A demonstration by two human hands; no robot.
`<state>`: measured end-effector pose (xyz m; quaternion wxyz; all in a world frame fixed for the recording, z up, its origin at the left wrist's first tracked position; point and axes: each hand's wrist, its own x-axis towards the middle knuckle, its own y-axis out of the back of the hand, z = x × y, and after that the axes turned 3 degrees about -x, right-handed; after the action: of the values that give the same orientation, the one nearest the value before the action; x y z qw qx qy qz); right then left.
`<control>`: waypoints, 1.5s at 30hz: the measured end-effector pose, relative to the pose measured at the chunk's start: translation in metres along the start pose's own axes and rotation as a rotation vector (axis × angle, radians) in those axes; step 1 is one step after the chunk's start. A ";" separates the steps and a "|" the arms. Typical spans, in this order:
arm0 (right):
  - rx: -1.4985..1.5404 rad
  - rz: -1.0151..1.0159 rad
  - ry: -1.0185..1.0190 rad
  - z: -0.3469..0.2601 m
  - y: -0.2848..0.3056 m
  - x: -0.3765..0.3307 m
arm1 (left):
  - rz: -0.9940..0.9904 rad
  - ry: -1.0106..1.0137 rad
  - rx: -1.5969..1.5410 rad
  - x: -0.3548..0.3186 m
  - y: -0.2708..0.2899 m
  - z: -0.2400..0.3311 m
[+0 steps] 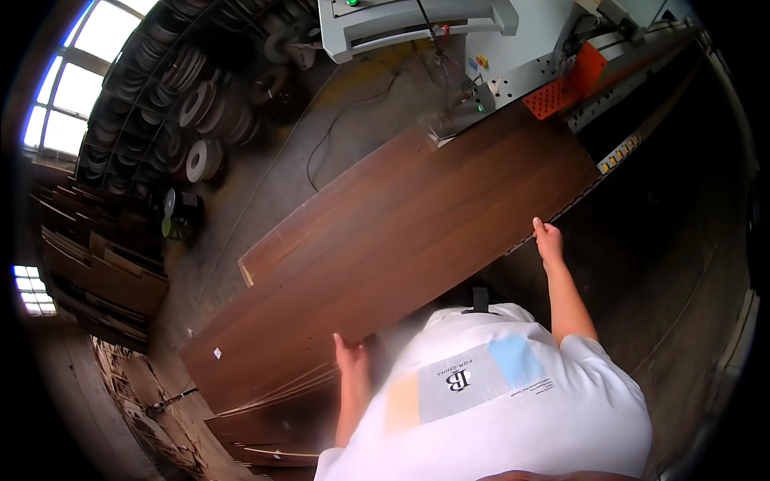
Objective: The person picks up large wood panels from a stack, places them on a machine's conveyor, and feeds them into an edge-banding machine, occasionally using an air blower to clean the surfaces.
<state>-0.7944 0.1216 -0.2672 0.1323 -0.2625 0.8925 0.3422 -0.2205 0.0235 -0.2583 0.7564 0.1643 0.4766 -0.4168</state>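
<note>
A long dark-brown wood-grain board (401, 232) lies at a slant in front of me, its far right end beside a grey machine (513, 48). My right hand (548, 240) is closed on the near edge towards that end, thumb on top and the other fingers mostly hidden below. Closer to the board's left end, my left hand (353, 362) grips the same edge, its fingers partly out of sight. A small white label (217, 353) sticks to the board's left end.
Another brown board (273, 255) shows along the far side. More boards (273, 429) lie lower left, with thin strips by them. An orange perforated guard (568, 84) juts from the machine. Racked rolls (204, 104), a cable (321, 152) and stacked panels (104, 260) are to the left.
</note>
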 end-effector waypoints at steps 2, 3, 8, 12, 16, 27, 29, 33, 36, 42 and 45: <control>0.029 0.028 -0.003 -0.008 -0.001 -0.008 | -0.006 0.027 -0.008 -0.006 -0.001 0.008; 0.040 0.026 -0.016 -0.012 0.003 -0.012 | -0.021 0.033 -0.014 -0.008 -0.001 0.010; 0.054 0.082 0.046 -0.003 0.007 0.015 | -0.045 0.027 0.042 -0.010 -0.025 -0.002; 0.038 0.067 -0.016 -0.001 0.014 0.013 | -0.037 0.036 0.046 -0.023 -0.034 -0.003; -0.019 0.037 -0.015 0.002 0.017 0.018 | 0.005 0.003 0.035 0.002 -0.022 -0.007; -0.076 0.100 0.090 0.002 0.011 0.013 | -0.157 -0.076 0.131 -0.014 -0.018 -0.007; -0.123 0.032 0.065 -0.008 0.012 0.002 | -0.087 -0.105 0.050 -0.010 -0.010 0.004; -0.090 0.001 0.006 -0.016 0.007 -0.010 | 0.058 -0.156 -0.062 0.006 0.004 0.018; -0.042 0.007 -0.019 -0.008 0.006 -0.003 | 0.061 -0.218 -0.069 0.013 0.006 0.010; 0.005 0.044 -0.037 -0.019 0.007 -0.005 | 0.066 -0.209 -0.021 0.000 -0.001 0.006; 0.009 0.041 -0.067 -0.018 0.010 -0.003 | 0.094 -0.191 0.003 0.000 -0.003 0.008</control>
<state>-0.7990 0.1170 -0.2472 0.1562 -0.2321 0.8942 0.3494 -0.2185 0.0170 -0.2538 0.8167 0.1469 0.3937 -0.3954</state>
